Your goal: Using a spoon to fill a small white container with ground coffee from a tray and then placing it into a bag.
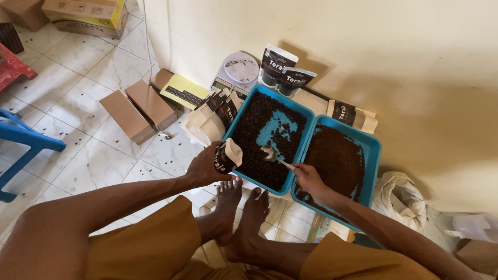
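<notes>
We see our left hand (203, 167) wrapped around a small cream and black paper pouch (227, 157), its fingers pressed against the sides so the pouch sits held with its open mouth tipped up and to the right, over the near left edge of the blue plastic tray of dark whole beans (244, 111). Our right hand (309, 180) pinches the thin handle of a silver metal spoon (270, 154) between thumb and fingers; the grip is closed on the handle's end, and the bowl of the spoon lies among the beans in the middle of that tray. The spoon's long axis runs from our right hand up and to the left, so its bowl points toward the pouch, which lies just to the left of the bowl, near it but not touching. The left hand is the nearer one to the pouch's mouth; the right reaches it only through the spoon. Touching this tray on the right sits a second blue plastic tray holding dark ground powder (372, 155). Beyond the trays, against the cream wall, stand more pouches of the same kind (282, 70) beside a small white kitchen scale (238, 70). Our bare feet (241, 212) rest on the white tiled floor (88, 166) just below the trays.
</notes>
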